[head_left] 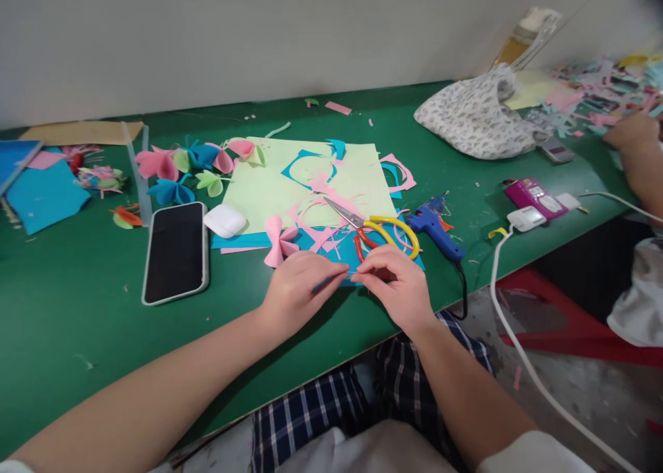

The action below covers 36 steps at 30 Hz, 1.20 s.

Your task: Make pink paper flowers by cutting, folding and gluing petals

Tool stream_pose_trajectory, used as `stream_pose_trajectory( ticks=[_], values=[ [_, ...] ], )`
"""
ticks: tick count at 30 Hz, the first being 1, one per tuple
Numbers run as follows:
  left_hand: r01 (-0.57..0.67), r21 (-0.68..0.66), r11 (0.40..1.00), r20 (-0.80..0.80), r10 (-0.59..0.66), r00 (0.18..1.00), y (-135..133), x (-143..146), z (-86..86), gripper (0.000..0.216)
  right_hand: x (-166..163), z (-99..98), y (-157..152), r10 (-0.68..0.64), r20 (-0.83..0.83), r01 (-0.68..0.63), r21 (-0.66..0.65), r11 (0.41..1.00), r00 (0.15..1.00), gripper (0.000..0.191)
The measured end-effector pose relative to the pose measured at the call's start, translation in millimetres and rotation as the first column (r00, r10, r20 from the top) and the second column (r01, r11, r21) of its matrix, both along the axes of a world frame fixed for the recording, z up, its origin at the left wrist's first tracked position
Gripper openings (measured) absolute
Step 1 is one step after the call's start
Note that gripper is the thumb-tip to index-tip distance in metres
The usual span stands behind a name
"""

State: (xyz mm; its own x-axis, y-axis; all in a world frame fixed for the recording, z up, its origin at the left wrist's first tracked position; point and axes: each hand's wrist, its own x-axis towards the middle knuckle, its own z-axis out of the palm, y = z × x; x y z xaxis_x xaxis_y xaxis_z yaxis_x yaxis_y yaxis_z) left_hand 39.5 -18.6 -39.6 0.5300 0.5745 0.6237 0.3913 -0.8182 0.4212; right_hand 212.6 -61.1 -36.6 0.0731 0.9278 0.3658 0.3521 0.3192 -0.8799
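My left hand [303,286] and my right hand [398,286] meet fingertip to fingertip near the table's front edge. Both are closed in a pinch on something very thin, too small to name. A pink paper flower [280,241] lies just behind my left hand. Scissors [357,221] with yellow and red handles rest behind my right hand, on pink paper offcuts [324,183]. Under these are a pale green sheet [259,190] and blue paper [248,240]. A blue glue gun [438,230] lies to the right.
On the left are a phone [176,252], a white earbud case [224,220] and several folded paper flowers [173,190]. To the right are a patterned cloth bag [466,117], a pink device [536,198] and a white cable [500,280]. Another person's hand [635,131] is at far right.
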Motion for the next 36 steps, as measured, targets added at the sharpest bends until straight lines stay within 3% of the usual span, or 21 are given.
stream_pose_trajectory(
  ticks=[3, 8, 21, 29, 36],
  values=[
    [0.000, -0.004, 1.000, -0.007, 0.000, 1.000, -0.2, -0.3, -1.1, 0.007, 0.6, -1.8, 0.3, 0.026, -0.040, -0.028, -0.052, 0.998, 0.999, 0.012],
    [-0.056, -0.043, 0.997, 0.008, 0.057, 0.998, 0.6, -2.2, -4.3, 0.008, 4.0, -2.0, 0.5, 0.117, -0.038, -0.121, -0.124, 0.985, 0.992, 0.037],
    [-0.073, -0.035, 0.997, 0.000, 0.073, 0.997, 0.4, -0.7, -3.2, 0.009, 4.7, -2.2, 1.1, 0.016, 0.098, -0.020, 0.046, 0.999, 0.995, 0.017],
    [-0.053, -0.034, 0.998, -0.002, 0.053, 0.999, 1.0, -0.8, -4.2, 0.008, 3.6, -2.4, 1.4, -0.058, 0.036, 0.057, 0.017, 0.998, 0.998, 0.007],
    [-0.029, -0.015, 0.999, 0.005, 0.029, 1.000, 0.0, -0.1, -2.1, 0.006, 1.4, -1.2, 1.6, -0.023, 0.018, 0.023, -0.017, 1.000, 1.000, 0.008]
  ],
)
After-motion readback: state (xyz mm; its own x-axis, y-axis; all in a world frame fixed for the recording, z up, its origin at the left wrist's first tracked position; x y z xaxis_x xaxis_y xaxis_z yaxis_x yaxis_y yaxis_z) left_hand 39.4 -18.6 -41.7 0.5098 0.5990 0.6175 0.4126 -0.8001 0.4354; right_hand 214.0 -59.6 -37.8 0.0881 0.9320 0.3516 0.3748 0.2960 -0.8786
